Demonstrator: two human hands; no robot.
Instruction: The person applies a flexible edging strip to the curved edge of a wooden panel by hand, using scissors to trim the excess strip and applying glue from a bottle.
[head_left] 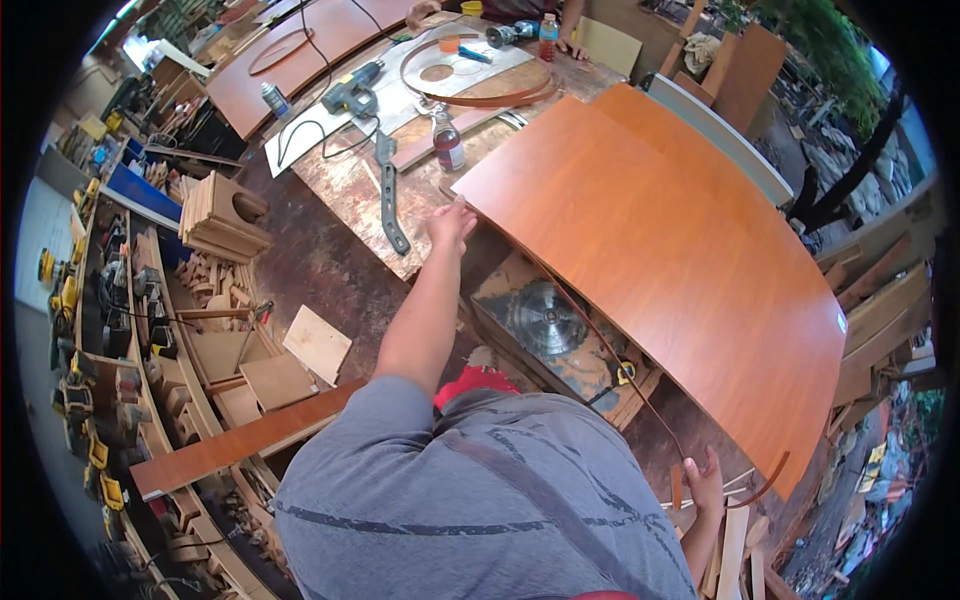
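A large orange-brown wooden panel [660,270] lies across the bench on my right. A thin brown strip of edge banding [590,322] runs along its near edge, stretched between my two hands. My left hand [452,226] is closed at the strip's far end, fingertips at the panel's corner. Beside the panel's near end, my right hand [706,484] has the strip between thumb and fingers, and the loose end curls past it against the panel. A bottle of dark liquid [448,145] stands just beyond my left hand. Left of that lies a dark slotted bar [391,205].
Below the panel edge sits a table saw with a round blade [549,318]; a tape measure [626,372] lies nearby. A heat gun [353,92], its cord and a coiled strip [500,98] occupy the far bench. Another person's hand [572,46] rests there. Wood offcuts [318,345] lie left.
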